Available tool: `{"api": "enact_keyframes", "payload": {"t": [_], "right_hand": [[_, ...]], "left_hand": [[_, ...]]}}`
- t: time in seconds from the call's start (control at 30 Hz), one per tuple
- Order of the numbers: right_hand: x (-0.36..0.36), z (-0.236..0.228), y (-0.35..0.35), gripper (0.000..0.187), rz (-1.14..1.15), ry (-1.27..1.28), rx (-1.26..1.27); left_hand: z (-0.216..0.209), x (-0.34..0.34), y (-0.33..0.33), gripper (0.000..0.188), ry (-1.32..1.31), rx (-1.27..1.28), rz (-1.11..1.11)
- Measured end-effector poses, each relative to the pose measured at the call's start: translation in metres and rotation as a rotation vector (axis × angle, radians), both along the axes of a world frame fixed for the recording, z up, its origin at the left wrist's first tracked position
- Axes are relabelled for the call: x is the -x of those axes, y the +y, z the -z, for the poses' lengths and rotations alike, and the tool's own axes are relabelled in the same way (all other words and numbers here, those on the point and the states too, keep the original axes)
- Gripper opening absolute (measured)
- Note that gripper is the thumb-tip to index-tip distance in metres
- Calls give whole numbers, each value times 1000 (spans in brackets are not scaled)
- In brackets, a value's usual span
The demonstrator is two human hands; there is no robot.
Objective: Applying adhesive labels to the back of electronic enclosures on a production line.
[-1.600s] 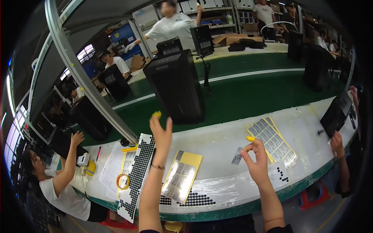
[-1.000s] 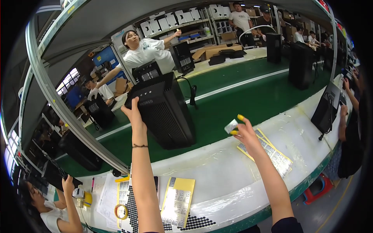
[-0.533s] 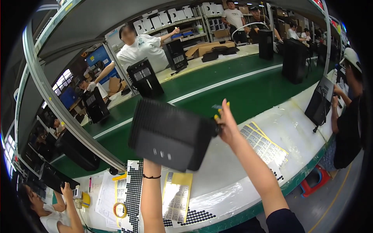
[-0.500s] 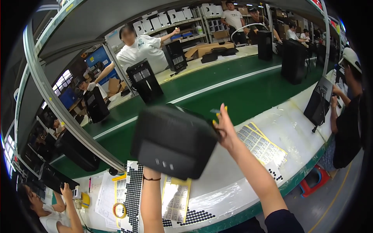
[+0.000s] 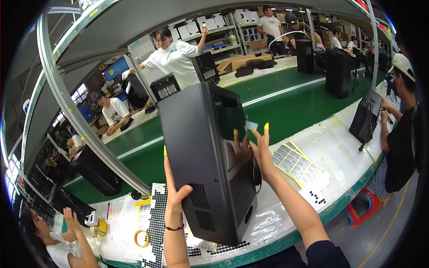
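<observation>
A tall black appliance casing (image 5: 190, 134) stands tilted before me, with a glossy dark panel and slotted vents. My left hand (image 5: 175, 194) grips its left side, thumb pressed on the face near a vent and fingers along the edge. On the other side, my right hand (image 5: 264, 156) is close to the glossy panel, which mirrors its fingers. A small pale label (image 5: 251, 126) is at the right hand's fingertips; the exact hold is hard to see. A black cord (image 5: 256, 172) hangs beside the casing near the right wrist.
Sheets of grey labels (image 5: 297, 163) lie right of the casing. Left are a sheet of black dots (image 5: 156, 223) and a yellow tape roll (image 5: 142, 238). The green conveyor (image 5: 286, 109) carries more black units. Co-workers sit on both sides; a red stool (image 5: 364, 207) stands right.
The casing has turned from showing its end to standing more upright, with its side and glossy panel showing. My left hand has come into view on its side. The person at far left has released a unit.
</observation>
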State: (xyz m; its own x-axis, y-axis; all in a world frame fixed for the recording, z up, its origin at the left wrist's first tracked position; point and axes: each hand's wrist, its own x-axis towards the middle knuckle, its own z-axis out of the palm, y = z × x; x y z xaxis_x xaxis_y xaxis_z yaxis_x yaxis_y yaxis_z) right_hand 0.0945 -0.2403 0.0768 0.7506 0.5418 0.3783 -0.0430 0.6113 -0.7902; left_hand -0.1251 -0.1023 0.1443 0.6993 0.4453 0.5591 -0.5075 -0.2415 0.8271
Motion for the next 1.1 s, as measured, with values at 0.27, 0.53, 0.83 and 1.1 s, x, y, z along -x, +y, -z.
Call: {"api": "enact_keyframes", "payload": {"t": [0.27,0.53,0.83,1.1], "right_hand": [[3,-84,12,83,54,-197,-264],[-35,-44,3,86,103,-175,-371],[18,-100,-22,64,226,139,-261],[-8,-93,-15,52,693,-184,-301]], "left_hand": [[92,0,-26,137,-285,-748,-384],[104,1,-47,60,199,-801,17],[-14,28,-132,115,-220,-163,-395],[-3,38,-133,105,-220,-257,-347]]}}
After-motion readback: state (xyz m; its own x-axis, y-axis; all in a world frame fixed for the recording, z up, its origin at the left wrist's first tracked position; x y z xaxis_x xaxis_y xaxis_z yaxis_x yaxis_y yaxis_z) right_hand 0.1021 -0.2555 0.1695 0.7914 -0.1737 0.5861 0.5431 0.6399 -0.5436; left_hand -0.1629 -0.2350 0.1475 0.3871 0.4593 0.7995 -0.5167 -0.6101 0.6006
